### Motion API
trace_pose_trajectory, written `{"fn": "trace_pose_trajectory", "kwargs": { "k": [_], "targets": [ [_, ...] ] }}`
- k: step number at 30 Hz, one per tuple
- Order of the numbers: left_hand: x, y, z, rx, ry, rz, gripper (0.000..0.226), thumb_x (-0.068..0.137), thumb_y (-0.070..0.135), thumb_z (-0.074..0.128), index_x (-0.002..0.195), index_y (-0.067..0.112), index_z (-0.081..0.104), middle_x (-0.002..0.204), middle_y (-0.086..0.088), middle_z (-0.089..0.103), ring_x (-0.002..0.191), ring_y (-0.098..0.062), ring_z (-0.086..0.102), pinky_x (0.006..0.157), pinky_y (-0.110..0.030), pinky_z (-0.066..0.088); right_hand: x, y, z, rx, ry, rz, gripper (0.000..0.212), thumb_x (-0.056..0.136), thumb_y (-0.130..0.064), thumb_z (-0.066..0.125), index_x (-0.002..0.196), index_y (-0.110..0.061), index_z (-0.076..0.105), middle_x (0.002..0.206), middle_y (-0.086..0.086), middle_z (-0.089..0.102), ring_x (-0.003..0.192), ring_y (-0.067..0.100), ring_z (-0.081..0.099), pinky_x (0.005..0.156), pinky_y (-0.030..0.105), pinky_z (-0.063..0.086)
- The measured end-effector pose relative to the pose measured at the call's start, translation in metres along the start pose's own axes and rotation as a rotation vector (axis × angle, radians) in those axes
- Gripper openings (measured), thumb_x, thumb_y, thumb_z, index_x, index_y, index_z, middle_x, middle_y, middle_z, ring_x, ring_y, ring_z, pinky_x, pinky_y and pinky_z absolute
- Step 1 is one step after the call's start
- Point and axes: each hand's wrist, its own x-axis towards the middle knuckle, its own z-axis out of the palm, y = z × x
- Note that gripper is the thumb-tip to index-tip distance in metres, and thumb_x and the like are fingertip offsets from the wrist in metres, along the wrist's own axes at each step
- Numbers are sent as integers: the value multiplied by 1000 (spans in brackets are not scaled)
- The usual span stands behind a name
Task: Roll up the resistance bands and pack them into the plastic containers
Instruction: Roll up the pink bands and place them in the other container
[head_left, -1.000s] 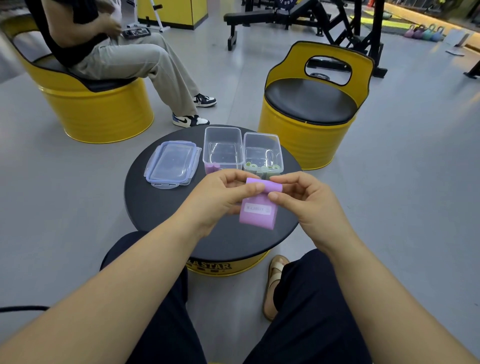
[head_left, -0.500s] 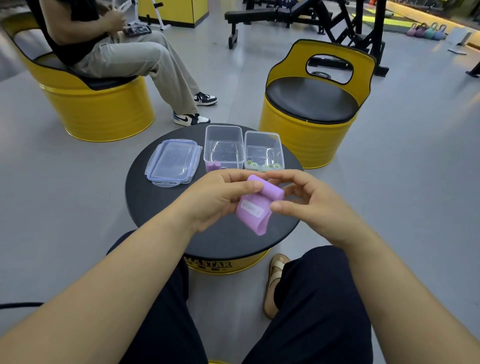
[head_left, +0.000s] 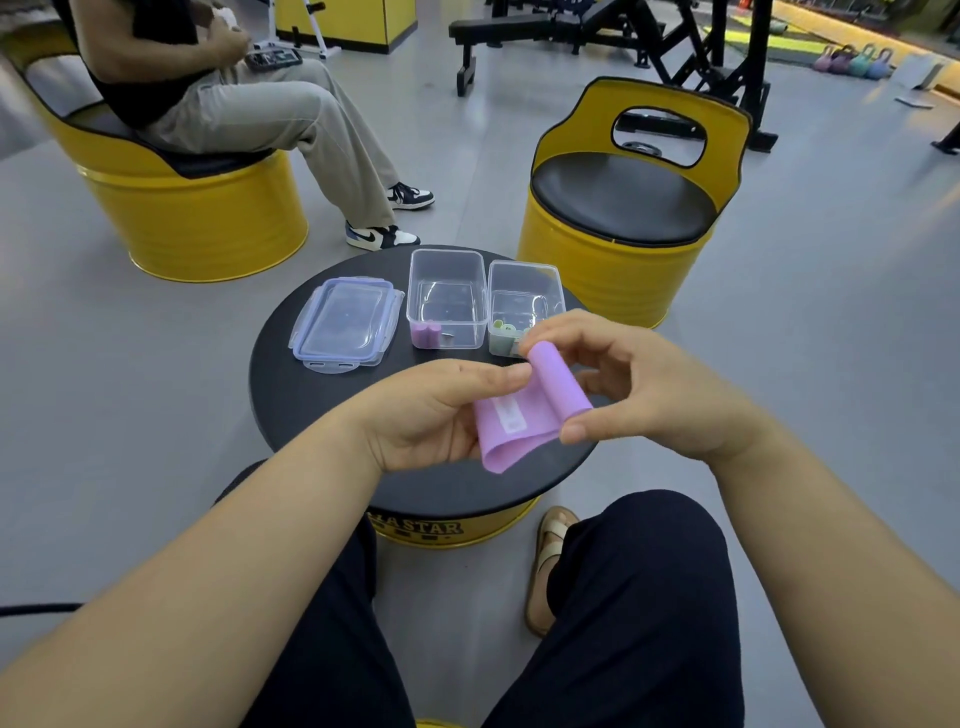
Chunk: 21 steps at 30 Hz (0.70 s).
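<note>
Whereas its rolled end lay nearly level 0.5 s ago, the purple band (head_left: 524, 415) now slants, roll uppermost, tail hanging above the table (head_left: 291, 395). Grip: left hand (head_left: 431, 410) curled round the tail; right hand (head_left: 639, 384) pinching the roll, thumb against fingertips. Count: two clear containers (head_left: 448, 275), one with two purple rolls (head_left: 426, 335), the other with green rolls (head_left: 501, 332), number unclear; lids (head_left: 343, 325) stacked beside.

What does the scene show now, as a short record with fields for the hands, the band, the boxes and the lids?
left hand: holds the purple band by its lower part
right hand: pinches its curled top
purple band: partly rolled, above the table
left box: purple rolls inside
right box: green rolls inside
lids: on table, left of boxes
</note>
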Motion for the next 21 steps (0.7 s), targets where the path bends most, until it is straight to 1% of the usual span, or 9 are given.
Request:
{"fn": "trace_pose_trajectory", "kwargs": {
  "k": [1, 3, 5, 6, 8, 12, 15, 19, 21],
  "targets": [
    [1, -2, 0, 2, 26, -10, 31, 73, 25, 76, 98, 7, 71, 99, -10, 66, 93, -21, 60, 90, -38, 46, 0, 2, 1, 66, 33, -14, 54, 55, -27, 80, 106, -24, 63, 106, -7, 63, 102, 26, 59, 84, 34, 54],
    [1, -5, 0, 6, 33, -13, 33, 62, 28, 84, 87, 9, 74, 89, -6, 68, 79, -15, 62, 74, -27, 53, -1, 8, 3, 214, 98, -38, 60, 49, -29, 86, 106, -26, 65, 102, -6, 68, 98, 18, 62, 81, 27, 53],
    [0, -7, 2, 14, 24, -10, 34, 55, 28, 88, 80, 10, 74, 81, -4, 69, 70, -11, 63, 63, -21, 53, 0, 13, 8, 324, 148, -60, 66, 47, -43, 89, 106, -26, 66, 103, -7, 70, 98, 13, 63, 79, 25, 52],
    [1, -8, 3, 22, 39, -7, 26, 58, 20, 87, 78, 10, 74, 78, -3, 69, 68, -11, 63, 62, -21, 53, 0, 14, 11, 372, 163, -62, 70, 47, -48, 88, 108, -24, 64, 102, -8, 70, 97, 11, 63, 79, 25, 52],
    [2, -9, 8, 36, 90, -7, 10, 67, 12, 71, 76, 9, 71, 72, -1, 68, 64, -9, 62, 60, -20, 53, 2, 16, 16, 482, 174, -56, 77, 46, -50, 87, 111, -17, 60, 101, -9, 70, 95, 8, 64, 78, 24, 52],
    [2, -7, 19, 107, 99, 0, 15, 67, 12, 65, 81, 7, 64, 67, 2, 66, 62, -7, 61, 61, -19, 52, 5, 19, 24, 693, 173, -61, 71, 45, -49, 88, 106, -19, 69, 97, -8, 68, 85, 10, 63, 73, 27, 54],
    [-1, -5, 21, 57, 88, 12, 16, 69, 10, 64, 85, 8, 63, 68, 1, 65, 59, -8, 60, 57, -19, 51, 6, 20, 24, 745, 191, -86, 64, 45, -46, 89, 102, -22, 72, 97, -6, 67, 84, 11, 62, 72, 27, 54],
    [-3, -4, 19, -102, 116, 13, 23, 74, 8, 70, 95, 11, 61, 67, 2, 66, 57, -7, 62, 56, -20, 54, 4, 16, 14, 674, 244, -82, 75, 46, -42, 90, 110, -16, 62, 97, -6, 69, 87, 10, 63, 74, 24, 53],
    [-2, -4, 20, -221, 177, -11, 23, 73, 21, 64, 95, 12, 62, 65, 1, 67, 56, -8, 65, 54, -20, 55, 3, 14, 9, 610, 276, -89, 78, 47, -41, 90, 113, -16, 58, 98, -7, 70, 90, 9, 63, 76, 23, 52]
  ]
}}
